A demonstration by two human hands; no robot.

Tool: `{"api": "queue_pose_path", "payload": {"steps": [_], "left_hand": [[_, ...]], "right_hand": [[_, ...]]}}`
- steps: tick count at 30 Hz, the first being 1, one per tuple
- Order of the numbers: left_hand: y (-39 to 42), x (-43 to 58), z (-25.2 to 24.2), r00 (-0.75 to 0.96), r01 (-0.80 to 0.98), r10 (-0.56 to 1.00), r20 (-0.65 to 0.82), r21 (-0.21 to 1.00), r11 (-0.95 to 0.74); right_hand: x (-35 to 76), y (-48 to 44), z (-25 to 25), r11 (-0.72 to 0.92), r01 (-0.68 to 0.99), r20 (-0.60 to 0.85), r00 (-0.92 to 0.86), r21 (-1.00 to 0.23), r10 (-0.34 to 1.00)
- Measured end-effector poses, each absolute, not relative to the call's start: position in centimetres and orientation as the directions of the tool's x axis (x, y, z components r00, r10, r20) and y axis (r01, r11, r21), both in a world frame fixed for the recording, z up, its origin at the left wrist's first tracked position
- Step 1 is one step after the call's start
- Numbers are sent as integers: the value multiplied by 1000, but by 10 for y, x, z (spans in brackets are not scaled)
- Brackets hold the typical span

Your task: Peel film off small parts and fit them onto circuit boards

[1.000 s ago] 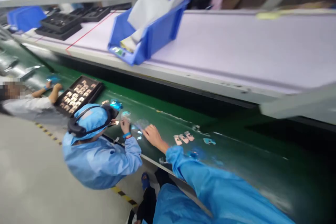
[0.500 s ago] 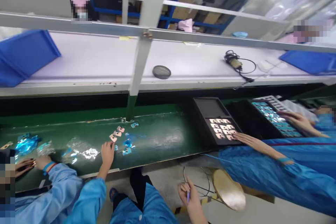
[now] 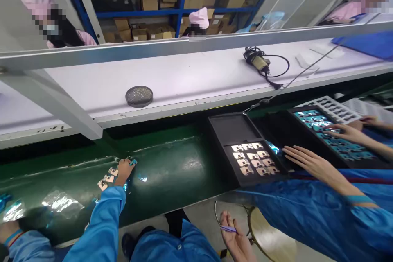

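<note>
My left hand (image 3: 123,172) is stretched over the green bench, its fingers closed on a small blue-filmed plate (image 3: 133,161). Just left of that hand lie several copper-coloured plates (image 3: 108,177) with dark cut-outs, partly overlapping. Scraps of blue film (image 3: 142,177) lie to its right and under the wrist. Low in front of my body, beyond the bench edge, my right hand (image 3: 236,239) is turned palm up with loosely curled fingers. A slim purple tool (image 3: 229,229) lies across them; its exact kind I cannot make out.
A black tray (image 3: 233,129) with rows of copper-coloured plates stands right of centre. A co-worker's hand (image 3: 310,163) rests beside it; another hand (image 3: 346,133) touches a tray of blue-filmed pieces. Clear plastic (image 3: 63,202) lies left. A metal post (image 3: 58,98) rises from the bench.
My left hand has gone from the near side of the copper-coloured plates to the blue-filmed plate beyond them and gripped it. My right hand has turned palm up. The view has swung.
</note>
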State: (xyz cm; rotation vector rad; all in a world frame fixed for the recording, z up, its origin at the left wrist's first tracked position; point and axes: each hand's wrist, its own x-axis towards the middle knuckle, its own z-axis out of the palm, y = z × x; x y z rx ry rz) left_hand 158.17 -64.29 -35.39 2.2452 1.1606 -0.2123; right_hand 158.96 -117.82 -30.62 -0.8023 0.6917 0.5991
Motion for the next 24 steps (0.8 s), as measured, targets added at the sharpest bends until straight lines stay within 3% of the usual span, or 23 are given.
{"api": "queue_pose_path", "payload": {"steps": [5, 8, 10, 11, 13, 15, 16, 20, 24], "left_hand": [[-702, 1587, -311, 507, 745, 733, -453, 658, -108], [-768, 1586, -268, 512, 572, 736, -443, 815, 93], [-809, 1581, -237, 524, 433, 728, -441, 875, 219], [-826, 1578, -224, 530, 362, 727, -438, 891, 273], [-850, 1572, -202, 532, 241, 730, -428, 903, 355], [-864, 1570, -184, 548, 157, 730, -408, 908, 389], [-868, 1571, -176, 561, 126, 725, -400, 907, 403], [-891, 1587, -152, 642, 54, 618, -453, 831, 553], [-920, 1608, -141, 752, 111, 483, -449, 809, 578]], "right_hand": [[1633, -1147, -287, 457, -774, -759, 591, -438, 272], [1650, -1085, -261, 332, -803, -716, 594, -495, 367], [1661, -1043, -228, 251, -763, -632, 638, -596, 440], [1667, -1026, -208, 208, -703, -560, 681, -680, 472], [1675, -1005, -165, 63, -376, -294, 807, -924, 512], [1680, -999, -131, -26, -110, -105, 820, -994, 563], [1681, -1001, -120, -43, -57, -71, 798, -997, 598], [1676, -1014, -117, 28, -200, -122, 699, -979, 704], [1673, -1029, -143, 254, -312, -108, 800, -915, 590]]}}
